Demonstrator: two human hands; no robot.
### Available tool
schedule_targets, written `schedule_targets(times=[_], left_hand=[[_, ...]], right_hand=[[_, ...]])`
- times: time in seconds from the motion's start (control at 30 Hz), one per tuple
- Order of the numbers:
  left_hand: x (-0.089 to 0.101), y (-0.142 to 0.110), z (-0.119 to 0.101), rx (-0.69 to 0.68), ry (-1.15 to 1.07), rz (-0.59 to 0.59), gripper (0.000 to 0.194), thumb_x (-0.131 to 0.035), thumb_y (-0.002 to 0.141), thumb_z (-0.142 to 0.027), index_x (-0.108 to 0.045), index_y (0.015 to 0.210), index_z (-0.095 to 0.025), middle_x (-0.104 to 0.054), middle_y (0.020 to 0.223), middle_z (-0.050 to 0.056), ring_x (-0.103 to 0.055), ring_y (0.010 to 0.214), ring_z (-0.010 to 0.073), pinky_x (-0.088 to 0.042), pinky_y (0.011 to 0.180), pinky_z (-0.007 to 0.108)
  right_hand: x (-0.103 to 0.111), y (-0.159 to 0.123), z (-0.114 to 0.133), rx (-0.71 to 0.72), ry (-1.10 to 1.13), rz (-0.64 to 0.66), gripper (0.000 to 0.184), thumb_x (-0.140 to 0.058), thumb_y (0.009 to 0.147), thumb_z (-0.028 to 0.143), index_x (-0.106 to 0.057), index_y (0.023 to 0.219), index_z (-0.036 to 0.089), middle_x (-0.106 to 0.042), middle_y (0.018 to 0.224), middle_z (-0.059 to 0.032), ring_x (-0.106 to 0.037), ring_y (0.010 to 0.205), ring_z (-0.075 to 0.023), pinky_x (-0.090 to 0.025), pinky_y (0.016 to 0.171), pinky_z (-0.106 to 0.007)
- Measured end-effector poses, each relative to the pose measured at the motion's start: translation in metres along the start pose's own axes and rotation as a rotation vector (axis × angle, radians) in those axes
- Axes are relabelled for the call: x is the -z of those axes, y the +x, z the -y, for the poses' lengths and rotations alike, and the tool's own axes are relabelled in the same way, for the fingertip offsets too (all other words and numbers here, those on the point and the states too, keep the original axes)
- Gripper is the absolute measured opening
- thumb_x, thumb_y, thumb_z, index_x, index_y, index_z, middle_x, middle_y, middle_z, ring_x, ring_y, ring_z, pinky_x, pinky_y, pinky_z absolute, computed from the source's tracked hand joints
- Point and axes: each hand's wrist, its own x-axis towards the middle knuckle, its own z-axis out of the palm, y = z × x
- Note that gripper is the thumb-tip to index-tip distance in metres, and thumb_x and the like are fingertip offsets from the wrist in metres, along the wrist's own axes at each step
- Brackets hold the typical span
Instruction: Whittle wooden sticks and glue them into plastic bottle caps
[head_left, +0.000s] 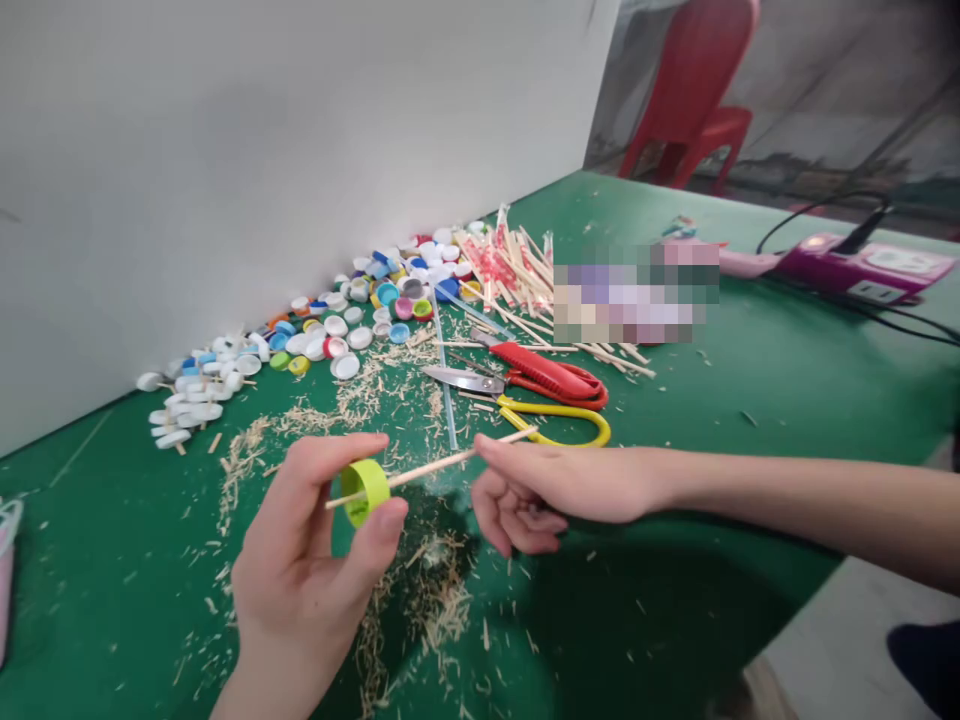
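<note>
My left hand grips a lime-green bottle cap between thumb and fingers. A thin wooden stick passes through the cap, its short end poking out on the left. My right hand pinches the stick's longer part between thumb and fingers, the other fingers curled below. Just beyond my right hand lie scissors with yellow and red handles, and a red-handled cutter. A clear narrow plastic strip rests beside the scissors' blade.
Many bottle caps in mixed colours lie along the white wall. Behind the cutter is a heap of wooden sticks, some in red-printed wrappers. Wood shavings litter the green table. A purple power strip with cables sits at right.
</note>
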Motion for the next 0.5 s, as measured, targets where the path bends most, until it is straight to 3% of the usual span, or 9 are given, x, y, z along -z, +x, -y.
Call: schedule_targets(times=[0.07,0.13,0.33,0.5], left_hand=[[0.006,0.004,-0.014,-0.038,0.054,-0.054,0.016,-0.058,0.087,-0.039,-0.063,0.089,-0.024,-0.057,0.077,-0.002,-0.048,0.065,0.0078,-0.041,0.059,0.020],[0.011,0.006,-0.025,-0.048,0.165,-0.049,0.018,-0.058,0.087,-0.039,-0.059,0.080,-0.022,-0.051,0.068,-0.003,-0.043,0.059,0.0075,-0.038,0.056,0.021],[0.013,0.018,-0.036,-0.065,0.350,0.072,0.024,-0.057,0.084,-0.035,-0.050,0.066,-0.020,-0.047,0.058,-0.004,-0.042,0.054,0.0073,-0.036,0.050,0.020],[0.006,0.026,-0.042,-0.026,0.238,0.179,0.010,-0.052,0.082,-0.026,-0.054,0.073,-0.021,-0.048,0.053,-0.005,-0.035,0.044,0.0063,-0.028,0.036,0.017]], right_hand=[[-0.005,-0.004,0.007,-0.024,-0.020,0.038,0.073,-0.006,0.097,0.062,-0.056,0.070,0.015,-0.042,0.051,0.0022,-0.035,0.049,-0.0097,-0.033,0.054,-0.026],[-0.011,-0.007,0.016,0.052,-0.059,-0.029,0.067,-0.012,0.098,0.060,-0.054,0.070,0.016,-0.042,0.052,0.0030,-0.038,0.051,-0.0098,-0.035,0.058,-0.026],[-0.025,-0.001,0.064,0.353,-0.147,-0.517,0.037,-0.039,0.097,0.051,-0.046,0.078,0.020,-0.043,0.073,0.0033,-0.042,0.068,-0.0099,-0.037,0.063,-0.025],[-0.025,0.020,0.101,0.426,-0.063,-0.547,0.021,-0.040,0.096,0.041,-0.049,0.094,0.022,-0.050,0.083,0.0012,-0.047,0.074,-0.0107,-0.040,0.064,-0.025]])
